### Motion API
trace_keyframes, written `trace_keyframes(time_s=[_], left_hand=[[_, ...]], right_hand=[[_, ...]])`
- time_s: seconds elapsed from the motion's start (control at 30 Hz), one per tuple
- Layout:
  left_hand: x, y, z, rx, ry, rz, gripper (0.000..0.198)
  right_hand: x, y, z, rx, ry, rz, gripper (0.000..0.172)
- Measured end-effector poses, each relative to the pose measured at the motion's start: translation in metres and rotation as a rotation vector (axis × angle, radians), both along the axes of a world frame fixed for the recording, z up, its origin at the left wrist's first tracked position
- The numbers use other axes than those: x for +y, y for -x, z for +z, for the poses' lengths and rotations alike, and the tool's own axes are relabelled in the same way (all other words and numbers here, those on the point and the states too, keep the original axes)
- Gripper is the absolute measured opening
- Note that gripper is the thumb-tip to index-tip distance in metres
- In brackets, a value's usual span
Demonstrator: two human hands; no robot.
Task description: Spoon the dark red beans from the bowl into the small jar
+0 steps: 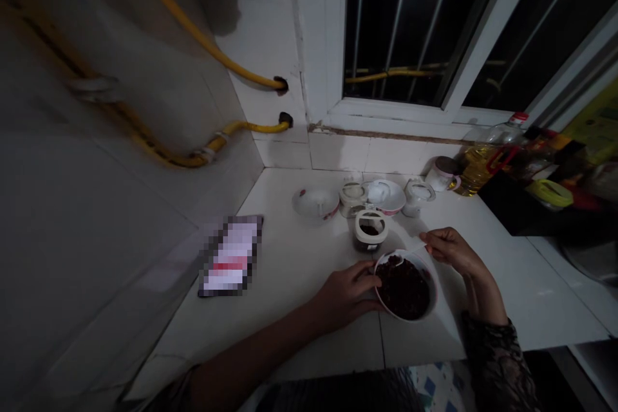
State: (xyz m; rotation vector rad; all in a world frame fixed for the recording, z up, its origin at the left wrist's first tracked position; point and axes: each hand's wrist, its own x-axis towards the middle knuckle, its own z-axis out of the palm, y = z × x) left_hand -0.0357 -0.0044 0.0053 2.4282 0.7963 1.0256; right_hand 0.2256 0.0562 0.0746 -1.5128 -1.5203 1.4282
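Observation:
A white bowl full of dark food stands on the white counter in front of me. My left hand grips the bowl's left rim, fingers curled against it. My right hand pinches the handle of a white spoon, whose tip rests in the dark food at the bowl's far edge. Just behind the bowl stands a small open jar with dark contents.
A phone with a lit screen leans against the left wall. Behind the jar are a small white bowl, a larger white bowl and small lidded jars. An oil bottle and a dark stove edge are at the right.

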Motion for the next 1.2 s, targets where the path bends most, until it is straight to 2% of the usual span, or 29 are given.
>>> trace_keyframes(time_s=[0.1,0.23,0.33,0.4,0.47,0.57,0.67,0.77,0.87,1.0,1.1,1.2], left_hand=[[0.0,0.0,0.0,0.006,0.003,0.001,0.034],[0.0,0.001,0.001,0.003,-0.001,-0.004,0.035],[0.0,0.001,0.002,-0.008,0.003,-0.009,0.034],[0.0,0.0,0.002,-0.012,0.007,-0.006,0.033],[0.0,0.0,0.002,-0.009,0.017,-0.007,0.033],[0.0,0.0,0.0,-0.01,0.012,0.002,0.033],[-0.001,0.0,0.001,-0.011,-0.005,0.013,0.034],[-0.001,0.0,0.003,0.004,-0.003,0.011,0.035],[0.0,0.0,0.002,0.018,0.01,0.011,0.035],[0.0,0.0,0.001,0.005,0.01,0.01,0.035],[0.0,0.0,0.001,0.019,0.013,0.014,0.035],[0.0,0.0,0.002,0.021,0.022,0.014,0.035]], right_hand=[[0.002,0.001,0.001,0.089,-0.033,-0.048,0.049],[0.007,0.011,0.008,0.137,-0.171,-0.145,0.047],[0.007,0.022,0.014,0.063,-0.337,-0.235,0.048],[0.005,0.029,0.016,-0.061,-0.511,-0.274,0.048],[0.001,0.036,0.014,-0.234,-0.736,-0.23,0.046],[-0.005,0.044,0.01,-0.489,-1.062,-0.03,0.039],[-0.008,0.046,0.009,-0.605,-1.222,0.057,0.035],[-0.009,0.039,0.013,-0.488,-1.123,-0.001,0.035],[-0.009,0.022,0.019,-0.32,-0.818,-0.044,0.042],[-0.007,0.004,0.017,-0.267,-0.449,0.157,0.049],[-0.006,0.007,0.01,-0.282,-0.3,0.312,0.051],[-0.008,0.016,0.005,-0.264,-0.211,0.389,0.051]])
